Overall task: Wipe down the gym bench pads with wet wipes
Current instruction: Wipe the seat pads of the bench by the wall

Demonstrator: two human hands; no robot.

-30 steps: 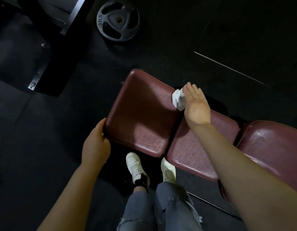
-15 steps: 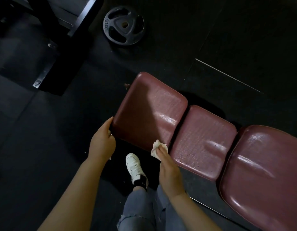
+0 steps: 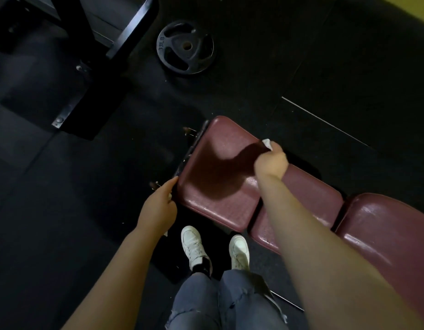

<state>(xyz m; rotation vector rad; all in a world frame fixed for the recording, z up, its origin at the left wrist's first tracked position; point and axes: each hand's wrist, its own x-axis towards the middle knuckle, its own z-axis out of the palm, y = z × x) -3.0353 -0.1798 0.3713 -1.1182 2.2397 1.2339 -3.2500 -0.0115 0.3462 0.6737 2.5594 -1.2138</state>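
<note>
Pressing wipe [image 3: 267, 142] on, seemingly, pad [image 3: 220, 186]

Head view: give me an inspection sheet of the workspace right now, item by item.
Surface: three maroon bench pads in a row, glossy streaks on them.
Job's things: white wet wipe at the far edge of the end pad.
Clutter: weight plate flat on the floor.
Grippers: right hand grips the wipe; left hand holds the end pad's near corner.
Cables: nothing seen.
Surroundings: dark rubber floor, black machine frame at upper left.
</note>
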